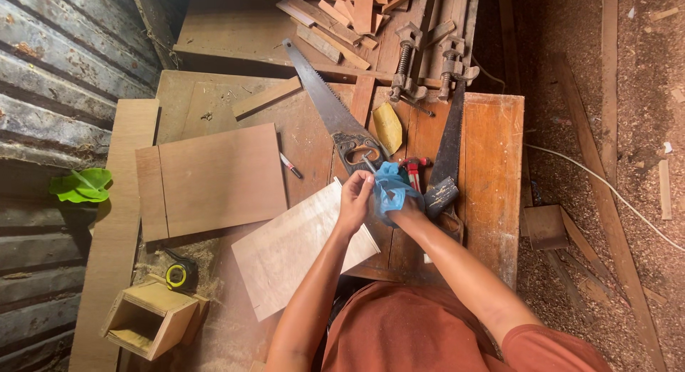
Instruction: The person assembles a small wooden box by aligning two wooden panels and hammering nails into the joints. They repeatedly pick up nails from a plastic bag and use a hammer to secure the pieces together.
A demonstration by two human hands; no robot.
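Observation:
Both my hands meet over the wooden workbench (492,165). My left hand (354,200) pinches a small thin thing, too small to name, just above a blue plastic bag (391,188). My right hand (408,213) grips that bag from below. Right behind the hands lies a handsaw (321,93) with a dark handle, and a second saw (448,154) lies to the right. A pale plywood sheet (296,247) rests under my left forearm.
A brown plywood panel (214,179) lies at the left, with a marker (290,166) beside it. A yellow tape measure (177,275) and an open wooden box (146,318) sit at the lower left. Two clamps (403,65) and wood offcuts (335,22) crowd the far end. Sawdust covers the floor (628,129).

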